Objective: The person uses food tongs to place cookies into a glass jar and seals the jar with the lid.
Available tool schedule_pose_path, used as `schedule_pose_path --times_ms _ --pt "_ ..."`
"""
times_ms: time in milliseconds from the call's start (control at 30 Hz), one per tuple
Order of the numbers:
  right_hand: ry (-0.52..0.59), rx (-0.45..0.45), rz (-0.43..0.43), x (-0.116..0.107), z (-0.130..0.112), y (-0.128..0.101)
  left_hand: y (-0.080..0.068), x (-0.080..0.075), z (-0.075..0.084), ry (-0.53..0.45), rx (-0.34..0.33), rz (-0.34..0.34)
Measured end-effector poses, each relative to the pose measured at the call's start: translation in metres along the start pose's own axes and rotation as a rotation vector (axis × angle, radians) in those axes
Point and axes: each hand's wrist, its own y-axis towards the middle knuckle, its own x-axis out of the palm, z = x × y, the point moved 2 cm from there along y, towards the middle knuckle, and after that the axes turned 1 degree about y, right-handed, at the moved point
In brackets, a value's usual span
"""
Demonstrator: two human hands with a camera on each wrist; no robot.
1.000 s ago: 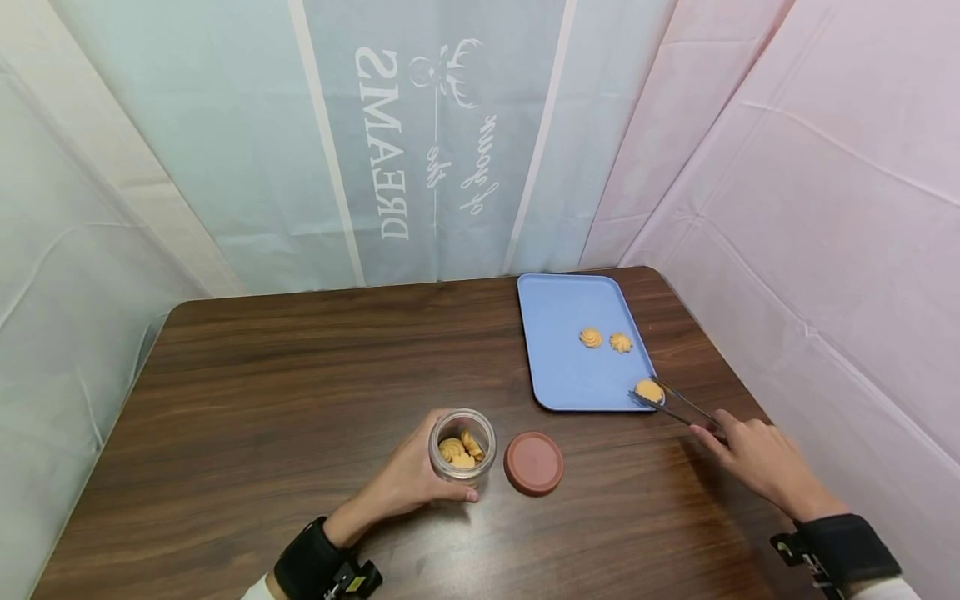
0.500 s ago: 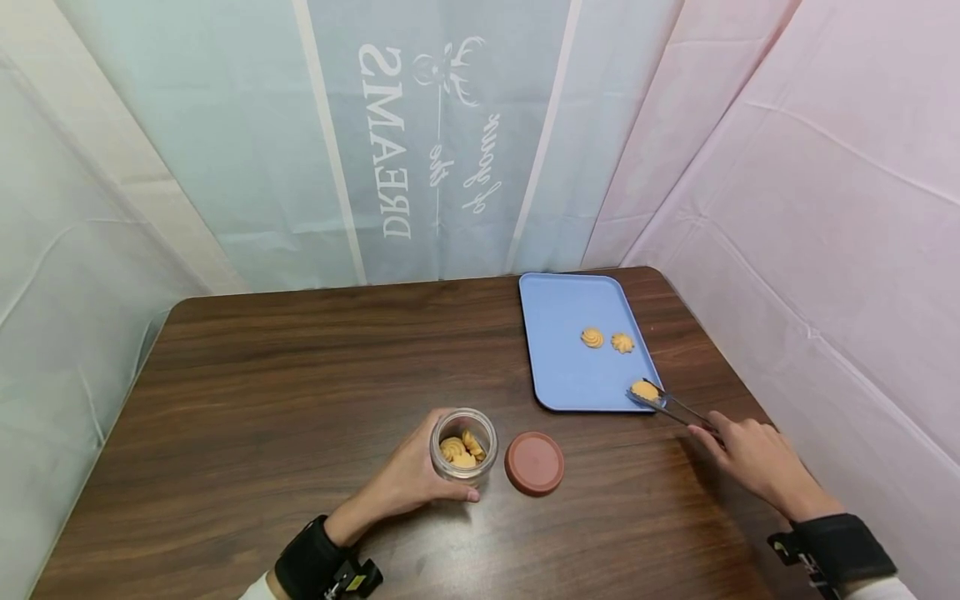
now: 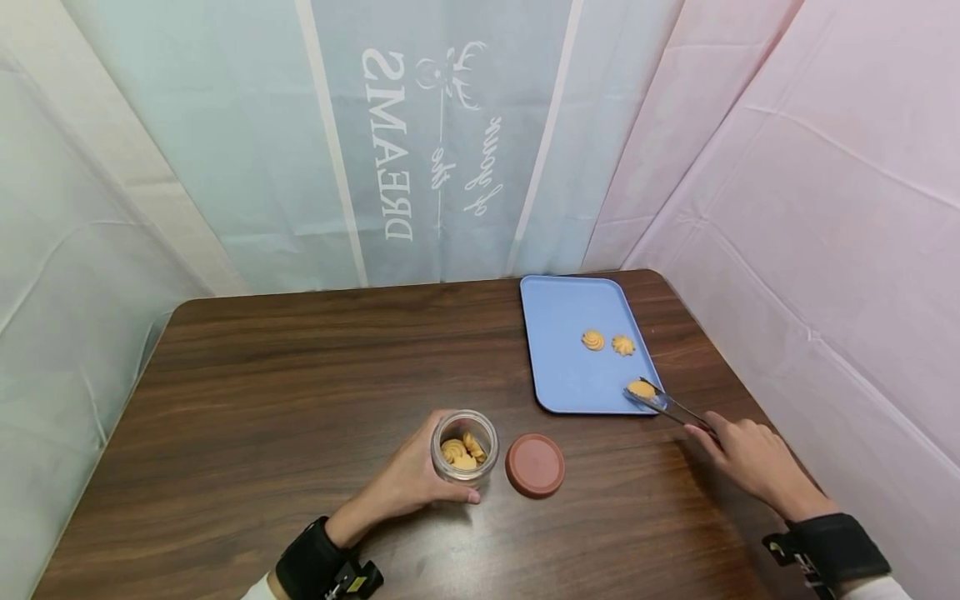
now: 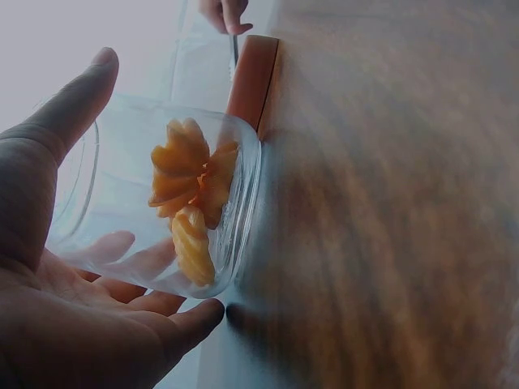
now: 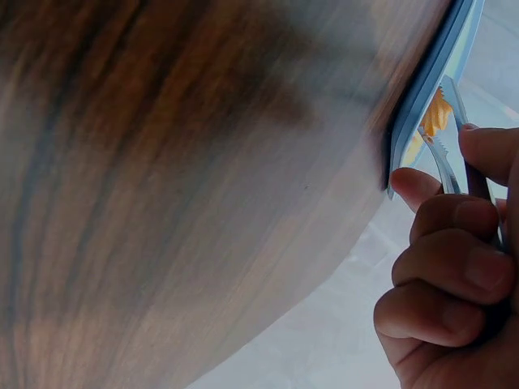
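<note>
On the table [image 3: 262,400], I am steadying the jar [image 3: 464,447] with my left hand [image 3: 408,482], fingers curled round its glass wall. The jar is standing upright and uncapped, and it is already holding several cookies [image 4: 188,194]. Its lid [image 3: 535,465] is lying flat just beside it, on the tray side.

With my right hand [image 3: 750,460] I am gripping the tongs [image 3: 670,407], fingers wrapped round the handle end. The tong tips are reaching over the near corner of the tray [image 3: 558,367] and closing on either side of one cookie [image 3: 641,388]. In the right wrist view that cookie [image 5: 435,115] is sitting between the two blades; whether it is clear of the tray surface I cannot tell.

Judged progress: partly done. Some cookies are in the jar. Three are remaining on the tray: the one in the tongs, and a pair [image 3: 607,342] lying side by side further back, well apart from the tongs. The lid is not yet on the jar.
</note>
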Motion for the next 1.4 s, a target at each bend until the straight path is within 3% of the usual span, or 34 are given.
schedule_pose_path --times_ms 400,900,1200,1400 --pt "0.006 -0.042 0.068 -0.001 -0.004 0.004 0.0 0.0 0.0 0.003 0.01 0.0" --pt "0.012 -0.049 0.061 -0.002 -0.011 0.011 0.001 0.0 0.001 -0.014 -0.002 -0.005" --pt "0.01 -0.116 0.142 -0.008 -0.017 0.015 0.001 -0.001 0.001 -0.015 -0.002 -0.005" --pt "0.008 -0.137 0.147 -0.013 -0.023 0.018 0.0 0.0 0.001 -0.021 -0.005 -0.007"
